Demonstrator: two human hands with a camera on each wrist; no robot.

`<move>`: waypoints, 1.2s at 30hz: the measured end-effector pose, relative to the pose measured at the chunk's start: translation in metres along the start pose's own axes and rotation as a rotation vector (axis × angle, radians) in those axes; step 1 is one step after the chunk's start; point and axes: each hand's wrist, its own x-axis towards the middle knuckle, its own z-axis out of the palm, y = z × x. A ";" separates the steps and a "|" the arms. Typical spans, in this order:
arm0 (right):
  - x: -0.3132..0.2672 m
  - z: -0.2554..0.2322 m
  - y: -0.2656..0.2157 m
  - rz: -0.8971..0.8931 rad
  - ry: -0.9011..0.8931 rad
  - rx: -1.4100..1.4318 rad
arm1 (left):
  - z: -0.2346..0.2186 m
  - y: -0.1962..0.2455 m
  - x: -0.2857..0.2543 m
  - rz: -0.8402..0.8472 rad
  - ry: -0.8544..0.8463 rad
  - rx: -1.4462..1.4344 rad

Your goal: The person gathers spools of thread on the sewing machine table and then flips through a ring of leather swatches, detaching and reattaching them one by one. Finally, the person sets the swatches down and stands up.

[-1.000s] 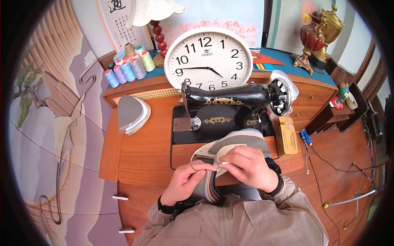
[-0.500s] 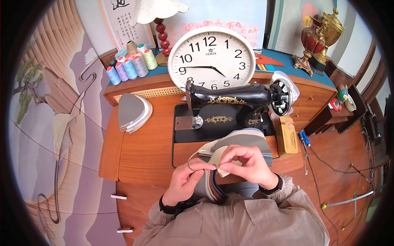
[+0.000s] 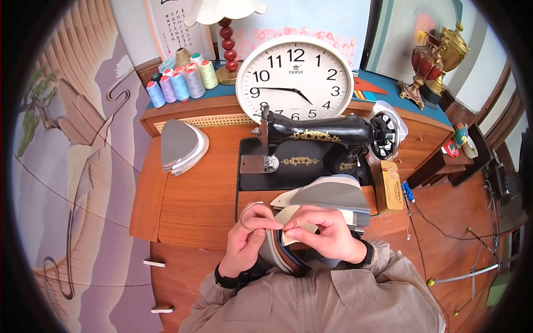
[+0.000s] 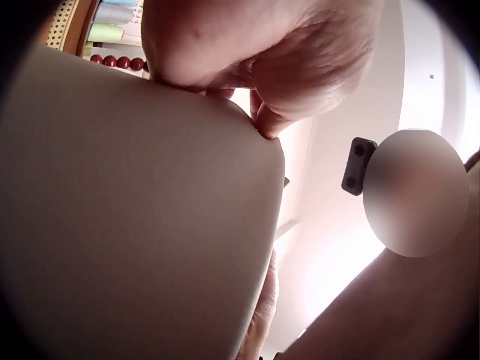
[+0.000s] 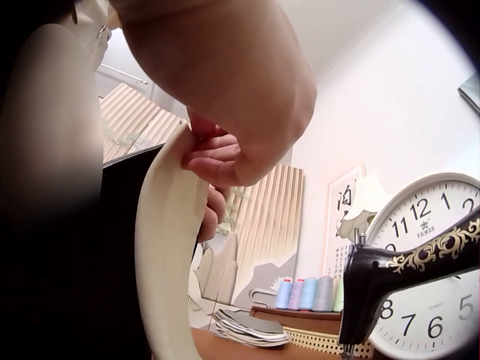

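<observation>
Both hands meet just in front of the black sewing machine point(image 3: 316, 133). My left hand point(image 3: 244, 241) pinches the edge of layered pieces point(image 3: 286, 256) with grey, brown and navy edges, which hang towards the lap. A thin pale curved strip point(image 3: 242, 215) arches beside its fingers. In the left wrist view a broad smooth pale panel point(image 4: 142, 217) hides much of the scene below that hand. My right hand point(image 3: 322, 230) pinches a cream piece point(image 5: 169, 232) between thumb and fingers, its fingertips close to the left ones. The exact material is hard to tell.
Rounded triangular grey pieces point(image 3: 327, 197) lie stacked before the machine; another stack point(image 3: 183, 145) lies at left. A yellow tin box point(image 3: 390, 187) stands at right. Behind are a wall clock point(image 3: 294, 77), thread spools point(image 3: 180, 86), a lamp point(image 3: 227, 47) and urns point(image 3: 427, 64).
Both hands have shifted slightly left, in step, against the table. The right hand has turned and drawn closer to the left fingertips. The cream piece sits lower between them.
</observation>
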 end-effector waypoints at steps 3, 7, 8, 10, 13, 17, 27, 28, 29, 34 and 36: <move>0.000 0.006 -0.001 -0.071 0.078 -0.016 | -0.002 0.001 0.006 0.092 -0.046 0.013; 0.001 0.004 -0.006 -0.091 0.128 -0.033 | -0.005 0.005 0.004 -0.011 -0.173 -0.164; 0.001 0.003 -0.007 -0.085 0.120 -0.023 | -0.006 0.008 0.004 -0.063 -0.199 -0.115; 0.000 0.002 -0.006 -0.078 0.113 -0.013 | -0.005 0.009 0.004 -0.071 -0.211 -0.127; -0.002 0.003 -0.003 -0.052 0.137 0.063 | -0.003 0.008 0.007 -0.018 -0.238 -0.169; -0.004 0.002 0.001 -0.061 0.145 0.059 | -0.002 0.008 0.006 -0.083 -0.232 -0.183; -0.007 -0.006 0.009 -0.079 0.021 -0.013 | 0.008 0.002 0.006 -0.057 -0.158 -0.109; -0.008 -0.009 0.009 -0.074 0.009 -0.063 | 0.007 0.002 0.006 -0.060 -0.160 -0.107; -0.008 -0.012 0.009 -0.074 0.010 -0.060 | 0.005 0.004 0.006 -0.104 -0.199 -0.133; -0.003 -0.042 0.030 0.010 0.015 -0.170 | 0.013 0.005 0.008 -0.202 -0.129 -0.087; -0.009 -0.046 0.053 -0.017 0.061 -0.533 | 0.016 0.005 0.010 -0.224 -0.114 -0.080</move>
